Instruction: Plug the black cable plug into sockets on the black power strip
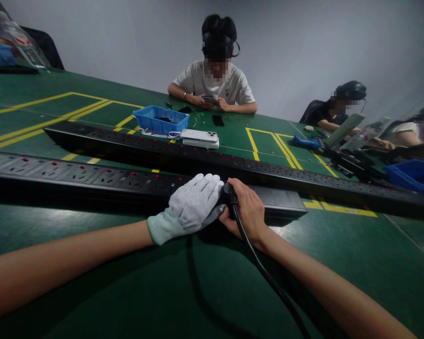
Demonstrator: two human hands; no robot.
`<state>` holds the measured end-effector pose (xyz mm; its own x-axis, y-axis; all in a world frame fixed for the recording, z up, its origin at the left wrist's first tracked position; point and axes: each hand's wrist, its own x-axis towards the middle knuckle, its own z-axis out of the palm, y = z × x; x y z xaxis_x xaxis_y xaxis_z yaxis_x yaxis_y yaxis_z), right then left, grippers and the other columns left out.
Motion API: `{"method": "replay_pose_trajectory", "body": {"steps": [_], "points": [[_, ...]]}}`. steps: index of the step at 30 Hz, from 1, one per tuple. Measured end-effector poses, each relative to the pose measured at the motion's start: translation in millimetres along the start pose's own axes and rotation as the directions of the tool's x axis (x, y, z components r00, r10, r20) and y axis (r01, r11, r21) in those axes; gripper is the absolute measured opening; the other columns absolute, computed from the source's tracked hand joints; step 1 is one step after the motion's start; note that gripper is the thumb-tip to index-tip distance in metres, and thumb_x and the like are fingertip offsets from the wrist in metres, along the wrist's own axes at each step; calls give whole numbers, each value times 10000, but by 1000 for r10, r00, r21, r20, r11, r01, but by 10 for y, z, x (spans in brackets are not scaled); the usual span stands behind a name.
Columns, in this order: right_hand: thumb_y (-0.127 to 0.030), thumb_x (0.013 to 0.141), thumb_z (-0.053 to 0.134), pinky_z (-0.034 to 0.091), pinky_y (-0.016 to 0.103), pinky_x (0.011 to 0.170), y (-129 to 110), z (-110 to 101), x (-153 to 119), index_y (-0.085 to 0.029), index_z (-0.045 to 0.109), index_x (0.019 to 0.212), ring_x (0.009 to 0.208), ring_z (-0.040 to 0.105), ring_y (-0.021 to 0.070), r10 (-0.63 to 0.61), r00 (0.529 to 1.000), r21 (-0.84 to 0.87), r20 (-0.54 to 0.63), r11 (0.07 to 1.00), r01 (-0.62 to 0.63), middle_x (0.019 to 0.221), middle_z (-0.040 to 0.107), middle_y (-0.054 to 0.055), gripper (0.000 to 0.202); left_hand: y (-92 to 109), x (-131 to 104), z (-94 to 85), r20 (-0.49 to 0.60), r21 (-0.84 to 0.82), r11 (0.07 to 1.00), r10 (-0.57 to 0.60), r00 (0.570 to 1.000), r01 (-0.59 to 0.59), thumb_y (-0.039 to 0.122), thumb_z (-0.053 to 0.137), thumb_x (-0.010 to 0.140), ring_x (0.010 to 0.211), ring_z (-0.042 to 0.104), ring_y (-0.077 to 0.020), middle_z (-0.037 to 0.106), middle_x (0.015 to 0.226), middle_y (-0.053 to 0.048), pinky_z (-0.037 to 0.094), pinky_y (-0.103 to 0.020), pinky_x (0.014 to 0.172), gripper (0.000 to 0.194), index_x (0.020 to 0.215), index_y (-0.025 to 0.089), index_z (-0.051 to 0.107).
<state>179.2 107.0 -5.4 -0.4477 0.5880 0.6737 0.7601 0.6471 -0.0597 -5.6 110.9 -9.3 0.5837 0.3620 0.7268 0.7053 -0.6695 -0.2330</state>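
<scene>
Grey knit covers the left hand, which lies flat with its fingers spread loose over the near power strip, pressing on top rather than gripping. The bare right hand sits just beside it at 3 o'clock, fingers curled round a black plug at the strip's socket face. From the plug a black cable runs over the right wrist and off toward 5 o'clock. The strip is long and black, dotted with red lights, lying across the green desk from 9 o'clock to its plain end block past the hands.

Behind it, toward 12 o'clock, a second long power strip runs parallel. Beyond that stand a blue tray and a white phone stacked on a white block, near the yellow floor-tape lines marked on the desk. At 12 o'clock a person in a white shirt sits with both hands on a small item. At 2 o'clock other people sit by another blue bin.
</scene>
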Motion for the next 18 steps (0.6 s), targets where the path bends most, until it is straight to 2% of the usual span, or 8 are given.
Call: {"method": "replay_pose_trajectory", "body": {"steps": [18], "points": [[-165, 675, 467, 463, 393, 930, 15, -18, -2, -90, 344, 1301, 1099, 535, 252, -11, 999, 35, 35, 999, 10, 1235, 527, 158, 643, -3, -3, 1, 6, 8, 1000, 4, 1000, -4, 350, 533, 846, 1201, 490, -318, 574, 1203, -226, 432, -467, 1010, 499, 1206, 4, 513]]}}
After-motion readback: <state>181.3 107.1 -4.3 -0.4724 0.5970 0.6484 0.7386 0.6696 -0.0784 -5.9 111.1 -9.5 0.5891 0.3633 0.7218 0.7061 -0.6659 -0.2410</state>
